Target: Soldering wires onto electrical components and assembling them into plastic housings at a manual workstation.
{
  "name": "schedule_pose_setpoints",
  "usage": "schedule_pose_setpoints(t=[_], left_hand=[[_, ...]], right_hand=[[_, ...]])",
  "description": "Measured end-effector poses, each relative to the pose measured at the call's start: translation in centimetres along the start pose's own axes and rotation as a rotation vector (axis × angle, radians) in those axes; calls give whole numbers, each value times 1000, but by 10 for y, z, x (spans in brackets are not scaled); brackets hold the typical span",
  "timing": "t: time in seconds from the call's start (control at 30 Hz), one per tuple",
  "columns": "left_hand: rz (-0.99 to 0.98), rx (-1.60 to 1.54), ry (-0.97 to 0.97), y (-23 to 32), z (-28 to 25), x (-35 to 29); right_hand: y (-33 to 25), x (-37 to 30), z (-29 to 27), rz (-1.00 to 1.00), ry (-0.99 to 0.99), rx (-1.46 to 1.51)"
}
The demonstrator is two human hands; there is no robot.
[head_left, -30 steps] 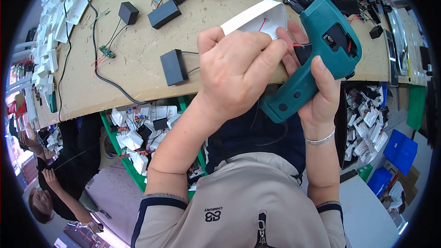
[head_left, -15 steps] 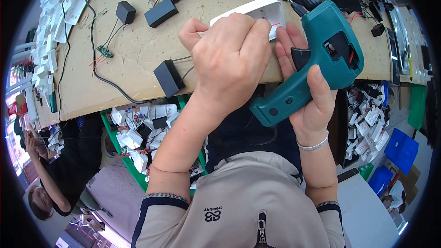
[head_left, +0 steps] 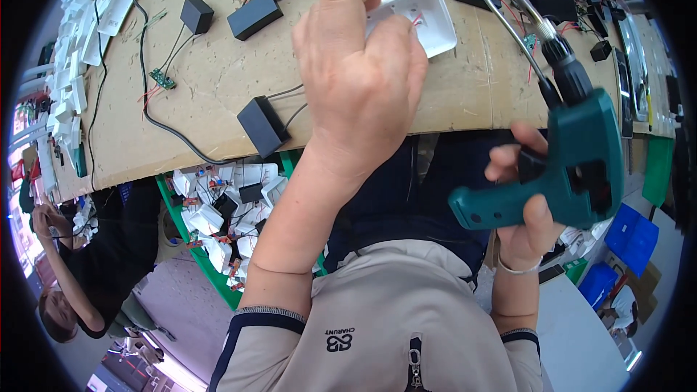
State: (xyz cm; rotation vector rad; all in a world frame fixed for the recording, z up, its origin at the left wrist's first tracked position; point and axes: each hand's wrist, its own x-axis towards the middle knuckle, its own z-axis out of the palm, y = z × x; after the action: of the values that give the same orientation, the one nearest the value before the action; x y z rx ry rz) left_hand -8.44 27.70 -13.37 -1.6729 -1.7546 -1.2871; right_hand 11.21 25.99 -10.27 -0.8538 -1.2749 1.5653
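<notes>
My left hand (head_left: pixel 361 65) is curled over the left end of a small white plastic case (head_left: pixel 435 42) near the bench's front edge. Its fingers close on the case, though the hand itself hides part of the grip. Short red wires show inside the open case. Off to the right, my right hand (head_left: pixel 534 236) is wrapped round a green soldering gun (head_left: pixel 592 152), with a thumb on the near side and fingertips by the black trigger. The gun's black collar and metal tubes point up and left over the bench, apart from the case.
Black box-shaped parts (head_left: pixel 255 16) and a wired black block (head_left: pixel 263 127) lie on the bench (head_left: pixel 210 94). A green circuit board (head_left: pixel 162 78) sits at left by a black cable. White casings (head_left: pixel 70 94) are piled along the left edge; a green-edged bin (head_left: pixel 210 218) holds more below.
My right hand has drawn the soldering gun right and toward me, away from the white case. The left hand has shifted slightly up and turned, its fingers now reaching farther over the case.
</notes>
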Motion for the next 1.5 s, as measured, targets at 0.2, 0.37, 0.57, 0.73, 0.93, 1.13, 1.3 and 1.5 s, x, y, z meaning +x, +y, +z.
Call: schedule_pose_setpoints(t=[0.2,0.37,0.57,0.73,0.93,1.13,1.3,1.5], left_hand=[[-3,-79,-60,4,1,-3],[-29,-55,-5,0,5,-5],[-31,14,-18,2,6,-4],[-45,13,-36,1,7,-4],[-52,108,-49,4,5,0],[-58,121,-59,4,5,1],[-62,128,-66,4,5,1],[-67,137,-79,4,4,1]], right_hand=[[-14,-25,-19,91,14,-169],[-18,-35,-16,160,68,-248],[-19,-34,-20,231,39,-325],[-19,-29,-23,259,-14,-337],[-16,-24,-26,237,-41,-316],[-16,-15,-26,237,-84,-330],[-16,-9,-22,273,-76,-328],[-17,-4,-21,304,-83,-347]])
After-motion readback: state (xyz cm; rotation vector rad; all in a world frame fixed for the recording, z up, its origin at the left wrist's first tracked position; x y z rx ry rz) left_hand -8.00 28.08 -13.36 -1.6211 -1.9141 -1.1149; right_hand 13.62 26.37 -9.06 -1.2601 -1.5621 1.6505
